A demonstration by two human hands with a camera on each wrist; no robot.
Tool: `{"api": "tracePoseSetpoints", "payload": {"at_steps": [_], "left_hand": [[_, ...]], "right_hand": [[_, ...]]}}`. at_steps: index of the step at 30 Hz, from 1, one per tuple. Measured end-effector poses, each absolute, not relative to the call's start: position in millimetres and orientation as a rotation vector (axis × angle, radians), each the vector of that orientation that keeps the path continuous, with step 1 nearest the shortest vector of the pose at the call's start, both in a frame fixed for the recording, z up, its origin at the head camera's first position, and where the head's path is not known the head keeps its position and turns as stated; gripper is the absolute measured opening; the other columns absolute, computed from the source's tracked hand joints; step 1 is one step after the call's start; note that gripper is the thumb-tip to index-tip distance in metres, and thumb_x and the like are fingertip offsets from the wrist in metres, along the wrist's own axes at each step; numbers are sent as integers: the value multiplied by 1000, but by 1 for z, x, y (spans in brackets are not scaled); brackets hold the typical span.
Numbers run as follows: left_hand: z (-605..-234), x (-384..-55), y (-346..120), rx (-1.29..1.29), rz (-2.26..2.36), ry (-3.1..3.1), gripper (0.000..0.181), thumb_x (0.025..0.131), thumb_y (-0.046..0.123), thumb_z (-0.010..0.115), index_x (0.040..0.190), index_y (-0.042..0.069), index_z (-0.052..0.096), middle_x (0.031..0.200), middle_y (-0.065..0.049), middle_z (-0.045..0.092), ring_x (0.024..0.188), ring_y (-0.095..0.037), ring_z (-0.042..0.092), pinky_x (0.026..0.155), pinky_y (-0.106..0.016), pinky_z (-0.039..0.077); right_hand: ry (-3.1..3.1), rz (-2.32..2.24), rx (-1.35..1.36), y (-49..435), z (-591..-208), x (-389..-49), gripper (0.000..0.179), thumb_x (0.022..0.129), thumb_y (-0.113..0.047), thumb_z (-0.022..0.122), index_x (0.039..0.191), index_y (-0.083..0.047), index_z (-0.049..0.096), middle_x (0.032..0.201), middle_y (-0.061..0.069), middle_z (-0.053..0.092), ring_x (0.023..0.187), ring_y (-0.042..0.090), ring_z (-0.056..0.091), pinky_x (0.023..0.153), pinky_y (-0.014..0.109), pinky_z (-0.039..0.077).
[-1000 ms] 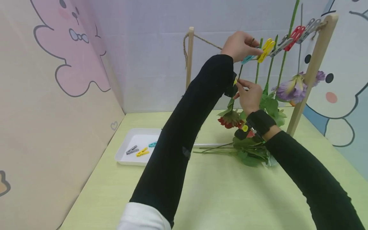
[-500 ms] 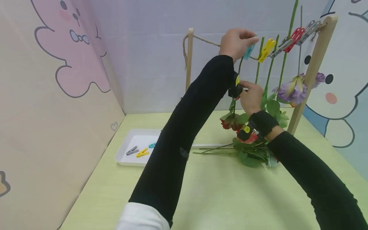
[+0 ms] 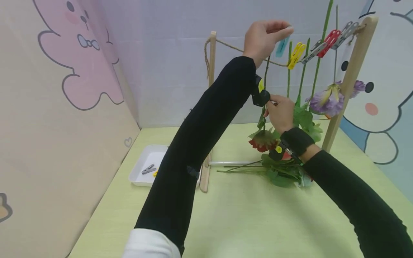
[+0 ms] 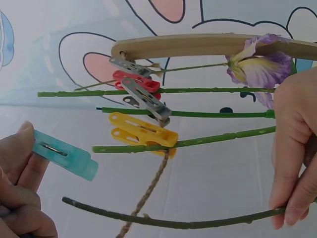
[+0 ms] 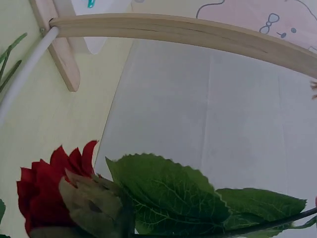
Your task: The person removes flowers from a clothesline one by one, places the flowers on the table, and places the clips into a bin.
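Pinching turquoise clothespin (image 4: 72, 159) in left fingers (image 4: 33, 171), above twine (image 4: 148, 191), near stem tip (image 4: 69, 201); gripping near-upright stem (image 4: 188, 224) of red flower (image 3: 262, 141) in right fingers (image 4: 286, 186), lower.

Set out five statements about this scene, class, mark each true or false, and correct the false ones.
1. The left hand pinches a translucent turquoise plastic clothespin. True.
2. The right hand holds the frilly purple flower's stem. False: the right hand pinches the slender dark green stem of the layered red flower.
3. A yellow plastic clothespin is clipped on the brown twisted rope. True.
4. The turquoise clothespin is clipped on the rope. False: it is off the rope, in the left hand's grip.
5. A grey plastic clothespin lies in the white rectangular tray. True.
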State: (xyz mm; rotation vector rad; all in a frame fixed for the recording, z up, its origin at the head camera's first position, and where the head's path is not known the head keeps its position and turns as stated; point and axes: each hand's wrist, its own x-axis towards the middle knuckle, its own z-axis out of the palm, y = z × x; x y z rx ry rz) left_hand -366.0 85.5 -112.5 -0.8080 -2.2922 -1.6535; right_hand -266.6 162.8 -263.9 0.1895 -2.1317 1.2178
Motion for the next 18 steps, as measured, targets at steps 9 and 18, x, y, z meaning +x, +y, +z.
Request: {"api": "tracePoseSetpoints", "payload": {"at_steps": [9,18], "left_hand": [[-85,-237,17,-981,-1609,-2172,37,87,14,62,122,6,57,121,-5,59,111,-5,52,92,-2,31],[-113,-220,-47,-849,-338,-2410,32,87,27,61,117,16,61,120,3,63,103,-11,61,74,-22,50]], "right_hand": [[-2063,754,574,159,-280,-250,22,83,-7,65,101,5,69,72,19,63,49,13,50,49,22,34],[-1982,244,959,174,-301,-230,26,72,6,71,98,4,66,77,16,59,52,22,54,44,30,43]]}}
